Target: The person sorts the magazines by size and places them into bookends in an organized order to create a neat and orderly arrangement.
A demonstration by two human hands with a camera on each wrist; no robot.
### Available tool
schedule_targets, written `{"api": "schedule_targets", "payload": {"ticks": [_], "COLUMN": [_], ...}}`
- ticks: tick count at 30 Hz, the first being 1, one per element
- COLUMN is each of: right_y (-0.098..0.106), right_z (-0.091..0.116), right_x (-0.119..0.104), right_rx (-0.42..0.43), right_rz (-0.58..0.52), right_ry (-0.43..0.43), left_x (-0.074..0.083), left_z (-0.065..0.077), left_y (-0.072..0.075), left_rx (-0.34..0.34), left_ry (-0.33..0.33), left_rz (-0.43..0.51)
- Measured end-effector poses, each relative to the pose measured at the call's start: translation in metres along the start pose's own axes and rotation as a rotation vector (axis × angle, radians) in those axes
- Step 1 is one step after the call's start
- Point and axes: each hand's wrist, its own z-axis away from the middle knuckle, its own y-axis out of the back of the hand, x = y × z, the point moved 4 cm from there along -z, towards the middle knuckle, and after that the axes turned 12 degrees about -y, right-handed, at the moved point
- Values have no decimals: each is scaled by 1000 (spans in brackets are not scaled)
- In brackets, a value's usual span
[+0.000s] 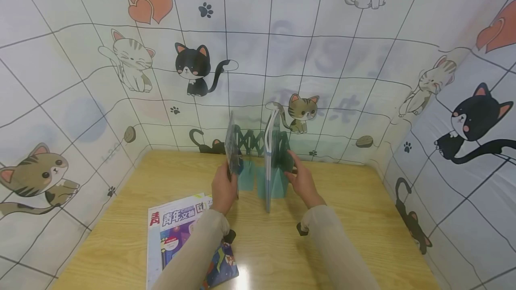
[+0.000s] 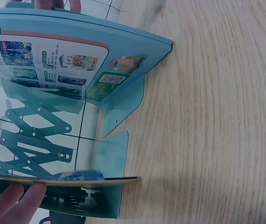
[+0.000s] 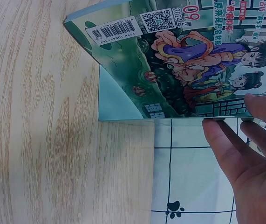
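My left hand pinches a thin magazine held upright, thumb on one face and fingers on the other. It stands at the left end of a teal folding book rack with crisscross arms. More reading matter, a magazine with a pale blue edge, stands upright on the rack's right side. At its far edge is my right hand, a finger on the illustrated back cover and others curled at the edge. Part of the right hand is hidden behind the rack in the left wrist view.
Overlapping magazines lie flat on the wooden table at the front left, partly under my left sleeve. A cat-patterned cloth wall rises close behind the rack and along both sides.
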Motion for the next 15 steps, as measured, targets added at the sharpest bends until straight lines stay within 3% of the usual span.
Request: {"api": "schedule_targets", "payload": {"ticks": [8, 15], "right_y": [0, 0], "right_z": [0, 0], "right_x": [0, 0], "right_rx": [-2, -1], "right_rz": [-13, -26], "right_ry": [-3, 10], "left_x": [-4, -7], "left_z": [1, 3], "left_y": [0, 2], "left_rx": [-14, 14], "left_ry": [26, 6], "left_rz": [1, 24]}}
